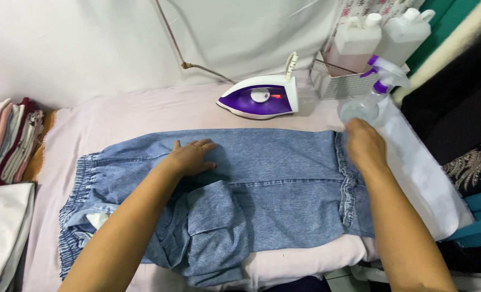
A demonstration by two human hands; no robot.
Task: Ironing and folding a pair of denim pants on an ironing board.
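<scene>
A blue denim garment (284, 184) with an elastic waistband lies spread across the pink padded ironing surface (116, 116). My left hand (192, 157) lies flat on the denim near its upper middle, palm down with fingers apart. My right hand (365, 145) is at the garment's right edge, its back toward me. Its fingertips reach the base of a clear spray bottle (366, 105) with a purple and white trigger head. The fingers are hidden, so I cannot tell whether they grip the bottle.
A purple and white iron (259, 98) lies behind the denim, its cord (182, 60) running up the white wall. Two white plastic jugs stand in a mesh basket (340, 84) at the back right. Folded clothes (10, 138) are stacked at the left, dark fabrics (457, 113) at the right.
</scene>
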